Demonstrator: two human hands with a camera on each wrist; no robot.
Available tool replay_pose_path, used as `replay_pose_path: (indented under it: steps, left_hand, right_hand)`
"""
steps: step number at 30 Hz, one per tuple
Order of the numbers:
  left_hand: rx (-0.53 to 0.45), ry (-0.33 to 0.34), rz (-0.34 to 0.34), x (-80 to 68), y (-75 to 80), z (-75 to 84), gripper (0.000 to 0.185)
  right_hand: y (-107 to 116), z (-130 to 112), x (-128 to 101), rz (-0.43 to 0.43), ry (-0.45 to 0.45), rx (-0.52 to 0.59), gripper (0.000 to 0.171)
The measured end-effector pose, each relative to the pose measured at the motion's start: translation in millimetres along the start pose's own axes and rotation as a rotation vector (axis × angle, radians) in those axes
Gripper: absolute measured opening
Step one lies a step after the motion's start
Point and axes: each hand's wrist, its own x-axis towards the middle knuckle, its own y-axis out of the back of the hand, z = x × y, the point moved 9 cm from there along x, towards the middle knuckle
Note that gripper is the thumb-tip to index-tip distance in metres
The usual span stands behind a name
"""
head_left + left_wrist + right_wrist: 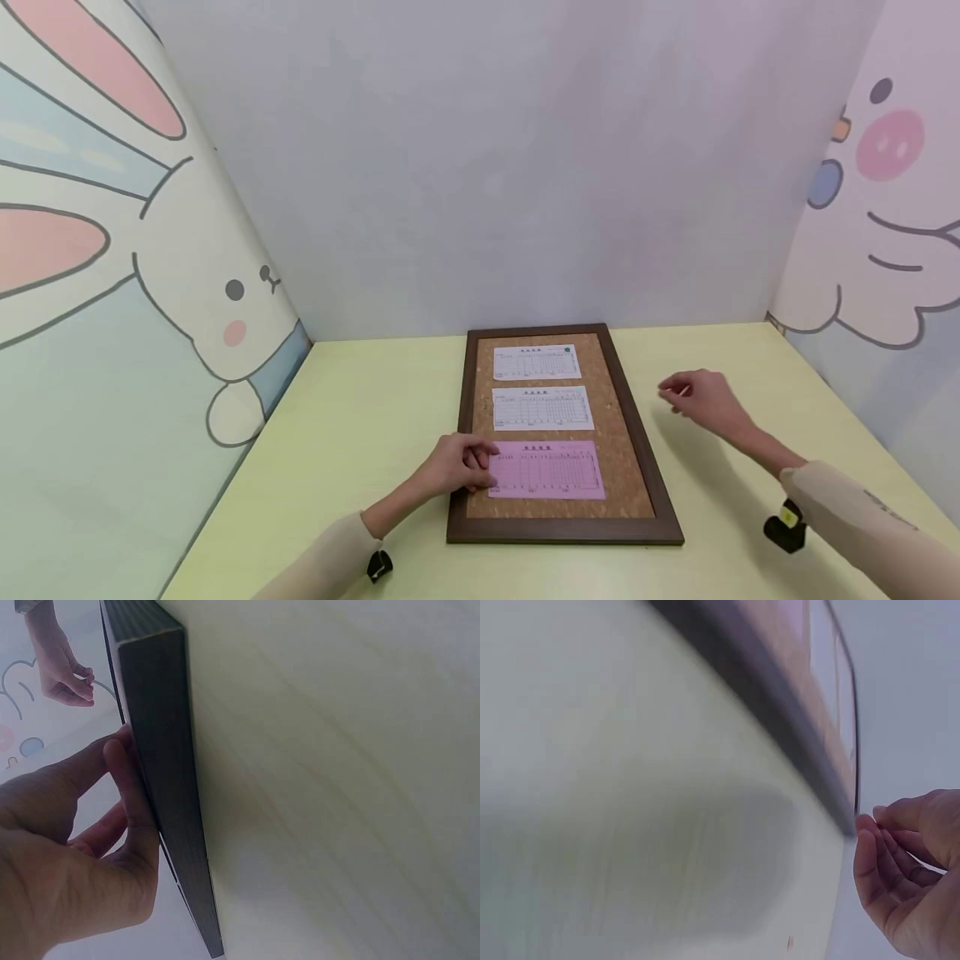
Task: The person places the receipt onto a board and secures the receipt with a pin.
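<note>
Head view. Left hand (459, 465) rests on the left edge of the cork board (622, 467), fingers bent and lying on the left end of the pink slip (551, 471); whether they pinch the paper or only press it, cannot tell. Beyond the fingers, further up the board, two white slips (542, 407) one behind the other. The board lies flat on the yellow-green table (360, 417). Right hand (697, 396) hovers above the table just right of the board's frame, fingers loosely curled, thumb and forefinger close together; nothing visible between them.

Left wrist view. Left hand (75, 855) lies against the board's dark frame (169, 787), fingers (124, 780) extended along its upper edge. The right hand (64, 671) shows far off, fingers curled.

Right wrist view. Blurred. Right hand (911, 870) hangs clear of the frame (780, 727), fingers loosely bent, holding nothing that shows. Table surface below it.
</note>
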Motion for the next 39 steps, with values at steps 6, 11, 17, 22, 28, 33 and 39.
replay_pose_path:
  steps: [6, 11, 17, 22, 28, 33, 39]
  left_hand:
    - [-0.022, 0.002, -0.012, -0.9, -3.5, 0.1, 0.032]
    - [-0.017, -0.005, -0.013, 0.0, -1.5, 1.0, 0.033]
    - [-0.011, -0.008, -0.002, 3.4, 2.5, 0.3, 0.033]
    - [-0.034, -0.007, -0.004, 4.7, 1.6, 0.2, 0.032]
    - [-0.048, -0.006, 0.001, 4.7, -1.4, 0.2, 0.032]
    - [-0.060, -0.002, 0.001, 3.6, -2.3, -2.5, 0.033]
    - [-0.055, 0.017, 0.003, -1.1, -1.2, -6.8, 0.031]
  right_hand:
    - [26, 53, -5, 0.051, -0.020, -0.205, 0.019]
    - [23, 75, -5, 0.011, -0.042, -0.270, 0.019]
    - [20, 78, 0, 0.004, -0.073, -0.261, 0.014]
    - [18, 81, 4, 0.001, -0.084, -0.280, 0.013]
    - [19, 85, 1, 0.022, -0.067, -0.288, 0.012]
    - [19, 83, 1, 0.032, -0.038, -0.266, 0.013]
    - [14, 85, 4, 0.020, -0.061, -0.242, 0.018]
